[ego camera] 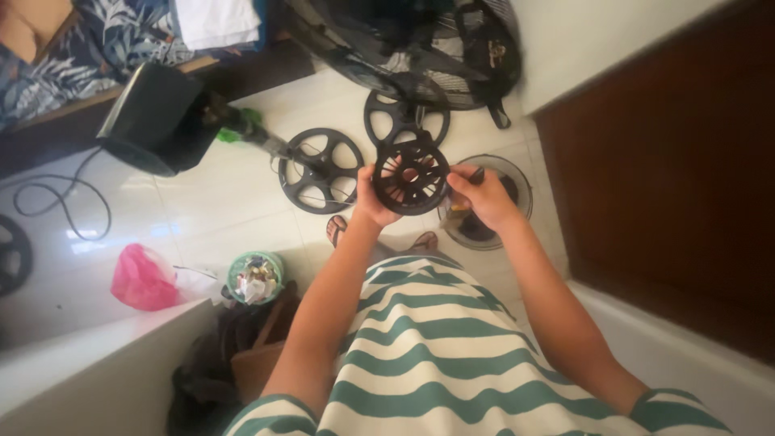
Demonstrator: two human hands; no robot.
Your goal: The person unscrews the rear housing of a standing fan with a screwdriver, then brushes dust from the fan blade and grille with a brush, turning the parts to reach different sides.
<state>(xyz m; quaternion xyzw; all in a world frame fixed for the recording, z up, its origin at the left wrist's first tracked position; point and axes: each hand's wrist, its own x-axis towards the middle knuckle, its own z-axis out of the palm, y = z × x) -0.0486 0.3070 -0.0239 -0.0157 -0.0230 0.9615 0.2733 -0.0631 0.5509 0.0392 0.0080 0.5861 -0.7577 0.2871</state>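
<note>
My left hand holds a round black plastic fan part with spokes by its left rim, raised in front of my striped shirt. At the part's right edge, my right hand grips a small dark tool, probably a screwdriver, its tip hidden behind the fingers. Below the hands, on the white tiled floor, lie two black spoked discs and a round wire fan guard.
A black fan body with a cord lies to the left, and a large fan grille at the top. A pink bag and a small full bin sit lower left. White ledges and a brown door flank me.
</note>
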